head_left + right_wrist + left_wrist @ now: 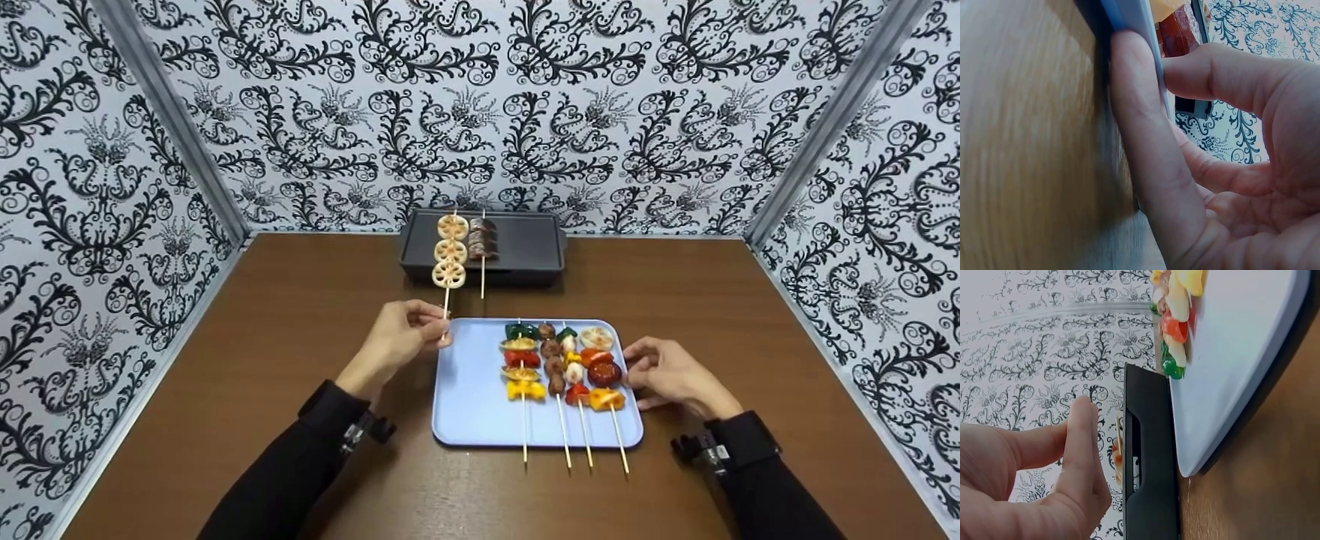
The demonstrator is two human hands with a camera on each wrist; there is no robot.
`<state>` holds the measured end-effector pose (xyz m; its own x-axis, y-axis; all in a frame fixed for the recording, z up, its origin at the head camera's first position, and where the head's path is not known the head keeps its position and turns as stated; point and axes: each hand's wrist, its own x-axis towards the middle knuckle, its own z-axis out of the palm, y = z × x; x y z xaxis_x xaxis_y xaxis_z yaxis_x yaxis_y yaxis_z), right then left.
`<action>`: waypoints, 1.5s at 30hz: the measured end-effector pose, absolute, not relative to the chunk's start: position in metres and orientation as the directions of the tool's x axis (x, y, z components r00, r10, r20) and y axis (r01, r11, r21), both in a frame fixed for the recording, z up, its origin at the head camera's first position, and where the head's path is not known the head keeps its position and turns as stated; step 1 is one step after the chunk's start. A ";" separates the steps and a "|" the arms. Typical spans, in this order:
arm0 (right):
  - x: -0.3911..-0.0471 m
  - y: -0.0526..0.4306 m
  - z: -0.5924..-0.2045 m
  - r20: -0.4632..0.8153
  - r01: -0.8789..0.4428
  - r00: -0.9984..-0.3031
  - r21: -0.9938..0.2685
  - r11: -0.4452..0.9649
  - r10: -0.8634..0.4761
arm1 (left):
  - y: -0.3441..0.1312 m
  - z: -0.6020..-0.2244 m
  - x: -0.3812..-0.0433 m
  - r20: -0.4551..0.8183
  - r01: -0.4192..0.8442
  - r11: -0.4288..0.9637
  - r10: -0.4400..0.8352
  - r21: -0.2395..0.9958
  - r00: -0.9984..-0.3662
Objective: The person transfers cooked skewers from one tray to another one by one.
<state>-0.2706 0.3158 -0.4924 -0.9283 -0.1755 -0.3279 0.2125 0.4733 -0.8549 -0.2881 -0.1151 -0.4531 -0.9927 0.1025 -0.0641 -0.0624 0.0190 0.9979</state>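
My left hand (pixel 399 335) pinches the bare stick end of a lotus root skewer (pixel 450 251) between thumb and fingers. Three round slices with holes sit along that skewer, and in the head view they overlap the left part of a dark grill (pixel 529 244). In the left wrist view the same hand (pixel 1072 467) shows beside the black grill side (pixel 1154 455). At the right edge of a pale blue tray (pixel 472 405), my right hand (pixel 675 375) grips the rim. Its thumb lies over the rim and a finger beneath in the right wrist view (pixel 1151 129).
A dark meat skewer (pixel 483 240) lies on the grill, its stick jutting over the front. Several skewers of vegetables and meatballs (pixel 553 360) lie on the tray's right half, sticks past its front edge. Patterned walls (pixel 487 112) enclose the brown table (pixel 300 300).
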 end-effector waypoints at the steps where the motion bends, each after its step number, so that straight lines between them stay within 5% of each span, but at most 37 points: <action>1: -0.271 0.316 -0.492 -0.329 0.215 -0.928 -0.856 0.470 -0.176 | -0.115 -0.453 -0.286 -0.068 -0.067 0.017 0.103 0.998 -0.992; 45: -0.271 0.318 -0.494 -0.326 0.209 -0.927 -0.859 0.468 -0.185 | -0.122 -0.475 -0.227 -0.213 -0.182 0.139 0.259 0.973 -0.942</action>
